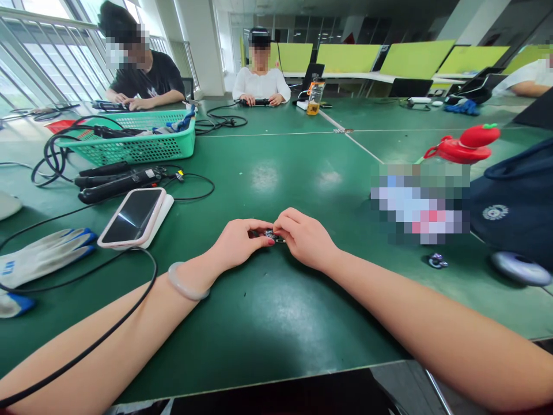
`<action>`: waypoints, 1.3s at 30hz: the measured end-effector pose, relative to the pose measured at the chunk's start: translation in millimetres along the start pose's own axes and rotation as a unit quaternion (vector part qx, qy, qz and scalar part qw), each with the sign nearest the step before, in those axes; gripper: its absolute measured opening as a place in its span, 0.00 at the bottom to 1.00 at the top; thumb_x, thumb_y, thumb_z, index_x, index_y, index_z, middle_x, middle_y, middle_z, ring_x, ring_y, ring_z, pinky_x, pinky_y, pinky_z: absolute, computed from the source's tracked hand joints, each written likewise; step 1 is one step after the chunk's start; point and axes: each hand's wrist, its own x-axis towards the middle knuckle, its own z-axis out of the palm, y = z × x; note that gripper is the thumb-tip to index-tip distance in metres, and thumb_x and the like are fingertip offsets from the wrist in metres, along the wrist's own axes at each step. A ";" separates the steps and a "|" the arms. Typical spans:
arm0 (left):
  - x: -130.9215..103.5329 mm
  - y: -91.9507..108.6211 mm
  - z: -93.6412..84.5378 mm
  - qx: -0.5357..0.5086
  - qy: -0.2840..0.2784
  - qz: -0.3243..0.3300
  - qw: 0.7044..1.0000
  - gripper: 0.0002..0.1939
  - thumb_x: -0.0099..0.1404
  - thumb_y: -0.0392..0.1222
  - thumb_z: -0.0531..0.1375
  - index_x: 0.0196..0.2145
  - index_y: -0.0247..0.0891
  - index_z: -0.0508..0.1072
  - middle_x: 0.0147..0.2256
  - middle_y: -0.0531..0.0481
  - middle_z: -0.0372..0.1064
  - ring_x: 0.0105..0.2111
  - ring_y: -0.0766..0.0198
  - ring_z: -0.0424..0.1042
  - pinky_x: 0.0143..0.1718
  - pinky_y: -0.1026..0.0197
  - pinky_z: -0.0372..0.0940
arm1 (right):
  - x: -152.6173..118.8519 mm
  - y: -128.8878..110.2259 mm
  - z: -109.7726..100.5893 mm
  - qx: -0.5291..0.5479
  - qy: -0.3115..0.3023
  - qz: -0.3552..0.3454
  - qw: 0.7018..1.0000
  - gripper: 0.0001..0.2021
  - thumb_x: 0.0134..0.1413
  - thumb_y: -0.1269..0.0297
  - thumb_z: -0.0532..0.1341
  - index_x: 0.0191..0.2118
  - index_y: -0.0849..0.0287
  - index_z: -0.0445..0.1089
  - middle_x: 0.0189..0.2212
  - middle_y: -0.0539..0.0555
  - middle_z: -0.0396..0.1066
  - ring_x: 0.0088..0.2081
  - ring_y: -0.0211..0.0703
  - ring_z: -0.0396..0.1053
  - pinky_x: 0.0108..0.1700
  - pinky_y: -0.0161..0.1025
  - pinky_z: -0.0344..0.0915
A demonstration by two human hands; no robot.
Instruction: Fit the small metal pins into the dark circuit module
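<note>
My left hand and my right hand meet at the middle of the green table. Between their fingertips is a small dark and silvery object, mostly covered by the fingers; its details are too small to tell. The thumb and fingers of my left hand pinch it from the left side. From the right, my right hand's fingers close on it. A pale bangle circles my left wrist.
Left of my hands lie a phone, white-and-blue gloves, black tools and a green basket. A black cable crosses my left forearm. A dark bag and a red-lidded bottle stand right. People sit across the table.
</note>
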 end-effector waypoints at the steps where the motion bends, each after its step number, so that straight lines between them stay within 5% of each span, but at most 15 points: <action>1: -0.1 0.2 0.1 0.001 -0.001 0.002 1.000 0.16 0.54 0.47 0.61 0.40 0.42 0.77 0.29 0.54 0.74 0.27 0.66 0.67 0.34 0.63 0.63 | 0.1 -0.2 -0.1 0.002 -0.004 0.001 1.000 0.08 0.58 0.71 0.52 0.33 0.59 0.67 0.34 0.52 0.66 0.33 0.36 0.63 0.35 0.33 0.60; 8: 0.7 0.9 0.0 0.004 0.016 -0.012 1.000 0.15 0.55 0.45 0.61 0.41 0.43 0.76 0.31 0.54 0.75 0.28 0.66 0.68 0.34 0.63 0.63 | -0.4 2.2 -9.2 0.027 -0.012 0.045 0.999 0.08 0.58 0.70 0.52 0.34 0.58 0.68 0.34 0.51 0.67 0.34 0.36 0.65 0.37 0.33 0.60; 14: 3.3 -5.4 -0.7 -0.011 0.051 -0.015 0.999 0.17 0.56 0.46 0.60 0.43 0.42 0.75 0.34 0.52 0.75 0.31 0.64 0.71 0.39 0.61 0.65 | -5.5 10.5 -11.1 0.009 -0.101 0.090 0.991 0.06 0.53 0.61 0.60 0.36 0.56 0.70 0.35 0.50 0.68 0.35 0.38 0.66 0.39 0.35 0.61; 24: 2.2 -5.9 -0.6 -0.015 0.052 -0.015 0.998 0.16 0.56 0.45 0.61 0.43 0.43 0.75 0.33 0.53 0.76 0.31 0.65 0.71 0.38 0.62 0.65 | -5.4 5.4 -18.0 0.055 -0.184 0.038 0.981 0.04 0.51 0.64 0.62 0.31 0.58 0.69 0.31 0.50 0.66 0.32 0.36 0.63 0.35 0.33 0.59; 30: 2.7 -5.1 0.1 -0.019 0.043 -0.015 0.999 0.16 0.55 0.45 0.61 0.43 0.43 0.75 0.34 0.53 0.76 0.32 0.64 0.71 0.39 0.61 0.65 | -7.5 15.7 -26.0 0.068 -0.175 0.067 0.980 0.07 0.50 0.76 0.58 0.33 0.58 0.70 0.31 0.49 0.67 0.32 0.34 0.63 0.36 0.32 0.59; 39: 1.4 -1.3 -1.2 -0.002 0.030 -0.030 0.999 0.16 0.55 0.45 0.60 0.43 0.44 0.75 0.32 0.54 0.76 0.29 0.64 0.70 0.35 0.62 0.64 | -4.2 15.0 -22.4 -0.007 -0.176 0.117 0.977 0.06 0.54 0.69 0.58 0.28 0.59 0.69 0.30 0.51 0.67 0.34 0.38 0.64 0.38 0.35 0.59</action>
